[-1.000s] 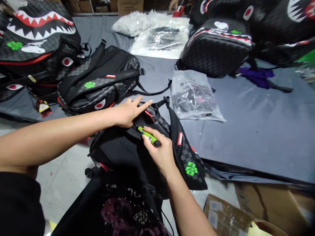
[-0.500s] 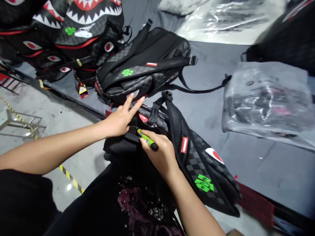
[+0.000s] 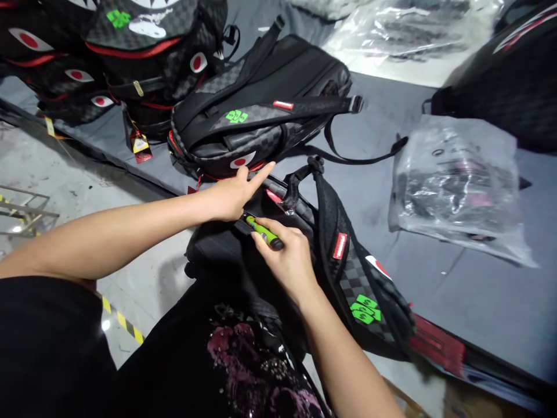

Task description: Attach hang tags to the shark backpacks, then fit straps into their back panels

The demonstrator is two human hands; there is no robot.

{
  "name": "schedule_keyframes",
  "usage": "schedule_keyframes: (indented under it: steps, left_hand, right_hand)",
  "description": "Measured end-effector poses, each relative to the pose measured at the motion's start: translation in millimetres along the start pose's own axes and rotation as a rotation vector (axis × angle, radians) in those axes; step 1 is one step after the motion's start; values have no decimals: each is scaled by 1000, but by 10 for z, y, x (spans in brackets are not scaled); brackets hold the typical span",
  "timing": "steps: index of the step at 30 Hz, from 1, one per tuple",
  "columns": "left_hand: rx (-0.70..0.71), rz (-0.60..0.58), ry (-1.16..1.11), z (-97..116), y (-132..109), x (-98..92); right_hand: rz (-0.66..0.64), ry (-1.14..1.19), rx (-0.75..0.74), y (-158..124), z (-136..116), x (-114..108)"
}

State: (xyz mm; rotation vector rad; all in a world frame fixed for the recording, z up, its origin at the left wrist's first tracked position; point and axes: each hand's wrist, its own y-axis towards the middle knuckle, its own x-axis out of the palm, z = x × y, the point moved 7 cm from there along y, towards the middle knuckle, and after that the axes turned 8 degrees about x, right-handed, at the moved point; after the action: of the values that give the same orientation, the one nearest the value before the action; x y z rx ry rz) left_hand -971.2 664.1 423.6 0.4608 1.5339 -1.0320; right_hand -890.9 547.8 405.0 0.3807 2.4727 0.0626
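A black checkered backpack [image 3: 347, 284] with green printed patches and a red label lies across the table edge, against my body. My right hand [image 3: 289, 258] is closed round a stubby green tool [image 3: 265, 232] with a black end; its exact kind is unclear. The tool's front end points at the backpack's dark fabric, where the contact is hidden. Just beyond that tip, my left hand [image 3: 230, 194] rests on the same backpack with two fingers stretched out and spread. Those fingers reach toward a second backpack [image 3: 300, 72], which lies with its straps up.
Several stacked backpacks [image 3: 152, 64] with red-and-white eyes stand at the back left. A plastic-wrapped package [image 3: 456, 186] lies on the grey-covered table [image 3: 461, 296] to the right, with another dark bag [image 3: 500, 87] behind it. Yellow-and-black tape [image 3: 126, 325] marks the floor.
The view has shifted a little. My left hand has moved closer to the green tool, and its spread fingers now point further right. My right hand keeps its grip on the tool.
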Motion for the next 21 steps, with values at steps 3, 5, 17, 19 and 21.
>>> schedule_keyframes:
  steps: [3,5,17,19,21]
  left_hand:
    - [20,27,-13,-20,-15,23]
    - [27,20,-27,-35,-17,38]
    - [18,-22,-35,-30,63,51]
    - [20,-30,-44,-39,74,60]
    - [19,-35,-48,-51,85,68]
  right_hand:
    - [17,-16,-40,12,-46,66]
    - [30,-44,-36,10,-55,74]
    - [1,-129,-12,-27,-12,29]
    - [-37,-106,-25,-22,-9,41]
    - [-30,-117,-19,-15,1,30]
